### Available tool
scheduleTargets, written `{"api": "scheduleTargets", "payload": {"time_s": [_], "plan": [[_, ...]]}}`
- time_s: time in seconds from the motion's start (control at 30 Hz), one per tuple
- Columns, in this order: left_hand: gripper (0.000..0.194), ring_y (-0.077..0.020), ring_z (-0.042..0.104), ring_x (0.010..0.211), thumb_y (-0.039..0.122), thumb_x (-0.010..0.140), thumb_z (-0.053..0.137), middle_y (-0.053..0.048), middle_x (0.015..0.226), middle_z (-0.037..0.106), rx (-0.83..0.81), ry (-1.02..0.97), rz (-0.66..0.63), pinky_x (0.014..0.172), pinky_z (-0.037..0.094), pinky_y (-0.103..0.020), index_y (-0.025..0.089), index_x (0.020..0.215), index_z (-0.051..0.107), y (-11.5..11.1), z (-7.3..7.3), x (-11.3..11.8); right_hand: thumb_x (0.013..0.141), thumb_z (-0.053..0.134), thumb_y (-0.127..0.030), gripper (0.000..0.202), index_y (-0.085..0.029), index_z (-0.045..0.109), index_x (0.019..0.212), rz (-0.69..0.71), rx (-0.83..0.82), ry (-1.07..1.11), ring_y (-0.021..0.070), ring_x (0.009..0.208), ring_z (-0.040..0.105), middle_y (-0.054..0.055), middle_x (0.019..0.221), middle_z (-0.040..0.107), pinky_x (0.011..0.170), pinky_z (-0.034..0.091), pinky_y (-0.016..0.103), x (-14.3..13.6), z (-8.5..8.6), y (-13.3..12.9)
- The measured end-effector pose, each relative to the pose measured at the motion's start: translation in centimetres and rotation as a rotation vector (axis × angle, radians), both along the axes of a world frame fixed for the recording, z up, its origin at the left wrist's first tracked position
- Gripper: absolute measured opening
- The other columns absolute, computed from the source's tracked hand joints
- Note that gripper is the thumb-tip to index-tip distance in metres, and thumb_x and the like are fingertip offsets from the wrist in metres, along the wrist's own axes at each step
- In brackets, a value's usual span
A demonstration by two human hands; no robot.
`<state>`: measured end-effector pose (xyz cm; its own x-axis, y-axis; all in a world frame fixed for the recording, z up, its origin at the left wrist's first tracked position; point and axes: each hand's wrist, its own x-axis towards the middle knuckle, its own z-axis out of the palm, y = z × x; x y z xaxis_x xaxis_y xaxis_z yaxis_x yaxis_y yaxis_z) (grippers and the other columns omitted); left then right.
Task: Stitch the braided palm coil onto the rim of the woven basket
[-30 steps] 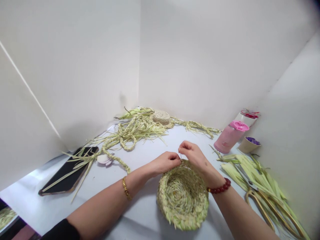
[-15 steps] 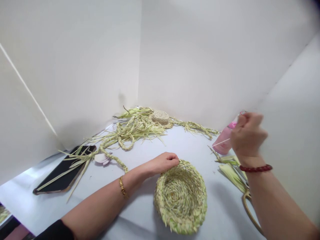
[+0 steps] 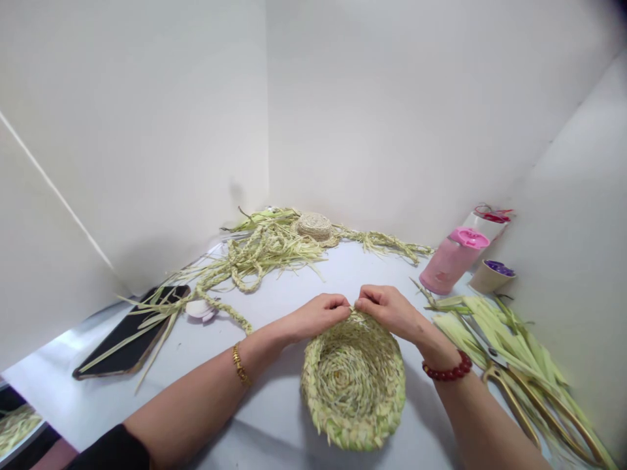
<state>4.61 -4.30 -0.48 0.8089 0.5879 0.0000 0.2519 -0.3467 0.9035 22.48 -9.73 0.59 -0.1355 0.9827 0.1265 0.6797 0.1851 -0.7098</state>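
A round basket (image 3: 350,378) woven from pale green plant strips rests on the table, its hollow inside facing me. My left hand (image 3: 321,316) is closed on the far rim, thumb and fingers pinched together. Right beside it, my right hand (image 3: 386,310) also pinches the rim, with its fingertips almost touching the left ones. Whether a thread or needle lies between the right fingers is too small to make out. Both wrists carry bracelets.
Braided strips and loose husk (image 3: 264,254) lie at the back, near a small straw hat (image 3: 313,226). At left is a black phone-like slab (image 3: 125,339). To the right are a pink bottle (image 3: 445,264), a cup (image 3: 491,277), husk leaves (image 3: 533,346) and gold-handled scissors (image 3: 514,398).
My right hand has come down and left from beside the pink bottle, where a thin pale thread stretched from it, to the basket rim. My left hand has stayed on the rim.
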Motion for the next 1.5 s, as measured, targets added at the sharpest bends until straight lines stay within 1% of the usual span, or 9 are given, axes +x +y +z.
{"api": "scheduleTargets", "payload": {"time_s": [0.27, 0.4, 0.63, 0.77, 1.0, 1.17, 1.27, 1.43, 1.5], "plan": [[0.017, -0.0099, 0.029, 0.061, 0.03, 0.075, 0.042, 0.005, 0.063, 0.033, -0.023, -0.011, -0.001, 0.055, 0.025, -0.022, 0.016, 0.066, 0.042, 0.0, 0.1, 0.0, 0.091, 0.039, -0.033, 0.03, -0.018, 0.05, 0.068, -0.405, 0.349, -0.388, 0.0105, 0.057, 0.046, -0.002, 0.06, 0.053, 0.057, 0.03, 0.022, 0.5, -0.8, 0.1], [0.016, -0.0098, 0.029, 0.061, 0.03, 0.075, 0.043, 0.004, 0.064, 0.035, -0.057, -0.015, -0.012, 0.055, 0.025, -0.022, 0.016, 0.067, 0.044, -0.1, 0.4, -0.1, 0.093, 0.036, -0.031, 0.028, -0.016, 0.059, 0.092, -0.788, 0.078, -0.68, 0.018, 0.076, 0.059, 0.011, 0.086, 0.065, 0.065, 0.035, 0.026, 3.7, -2.4, 1.0], [0.015, -0.0092, 0.023, 0.056, 0.03, 0.074, 0.042, 0.005, 0.06, 0.029, -0.072, -0.023, 0.009, 0.051, 0.02, -0.023, 0.017, 0.066, 0.043, -0.2, 0.8, -0.2, 0.083, 0.044, -0.011, 0.023, -0.005, 0.066, 0.087, -0.874, -0.19, -0.639, 0.0304, 0.084, 0.063, 0.025, 0.087, 0.065, 0.068, 0.042, 0.035, 6.3, -4.7, 1.6], [0.015, -0.0093, 0.026, 0.057, 0.029, 0.073, 0.042, 0.005, 0.06, 0.032, -0.039, -0.037, 0.03, 0.051, 0.022, -0.022, 0.016, 0.066, 0.045, -0.1, 0.5, -0.1, 0.089, 0.041, -0.027, 0.029, -0.014, 0.065, 0.1, -0.743, -0.106, -0.533, 0.0238, 0.087, 0.062, 0.015, 0.091, 0.067, 0.074, 0.042, 0.031, 4.6, -2.5, 1.0], [0.018, -0.0097, 0.029, 0.058, 0.027, 0.071, 0.044, 0.004, 0.061, 0.035, -0.04, -0.073, 0.046, 0.054, 0.024, -0.022, 0.014, 0.073, 0.055, -0.1, 0.0, 0.1, 0.081, 0.053, -0.039, 0.03, -0.015, 0.065, 0.094, 0.045, -0.127, 0.3, 0.0136, 0.071, 0.053, 0.002, 0.08, 0.063, 0.064, 0.04, 0.023, 0.7, 0.0, -0.7], [0.016, -0.0095, 0.029, 0.058, 0.026, 0.069, 0.044, 0.004, 0.06, 0.035, -0.048, -0.057, 0.038, 0.054, 0.024, -0.021, 0.014, 0.071, 0.055, -0.1, -0.3, 0.2, 0.079, 0.055, -0.036, 0.022, -0.016, 0.053, 0.068, 0.029, -0.104, 0.301, 0.0081, 0.055, 0.038, -0.005, 0.059, 0.044, 0.052, 0.03, 0.021, 0.1, -0.4, -0.6], [0.015, -0.0095, 0.03, 0.058, 0.026, 0.07, 0.044, 0.004, 0.06, 0.036, -0.052, -0.074, 0.043, 0.054, 0.025, -0.021, 0.014, 0.069, 0.053, -0.2, -0.4, 0.2, 0.083, 0.048, -0.035, 0.024, -0.018, 0.049, 0.066, -0.09, 0.037, 0.068, 0.0087, 0.057, 0.04, -0.005, 0.059, 0.044, 0.054, 0.031, 0.02, 0.1, -0.8, -0.1], [0.017, -0.0095, 0.03, 0.058, 0.028, 0.07, 0.045, 0.004, 0.06, 0.038, -0.091, -0.037, 0.036, 0.053, 0.025, -0.022, 0.014, 0.07, 0.054, -0.2, -0.3, 0.2, 0.09, 0.038, -0.03, 0.025, -0.015, 0.058, 0.089, -0.745, 0.065, -0.347, 0.0194, 0.076, 0.055, 0.011, 0.082, 0.062, 0.069, 0.037, 0.03, 3.3, -2.1, 0.7], [0.018, -0.0094, 0.029, 0.057, 0.029, 0.07, 0.045, 0.004, 0.059, 0.037, -0.093, -0.027, 0.039, 0.052, 0.024, -0.022, 0.014, 0.069, 0.054, -0.2, -0.1, 0.2, 0.089, 0.036, -0.023, 0.028, -0.008, 0.058, 0.096, -0.872, 0.007, -0.361, 0.0261, 0.08, 0.056, 0.022, 0.085, 0.062, 0.069, 0.036, 0.036, 5.0, -2.8, 0.9]]}}
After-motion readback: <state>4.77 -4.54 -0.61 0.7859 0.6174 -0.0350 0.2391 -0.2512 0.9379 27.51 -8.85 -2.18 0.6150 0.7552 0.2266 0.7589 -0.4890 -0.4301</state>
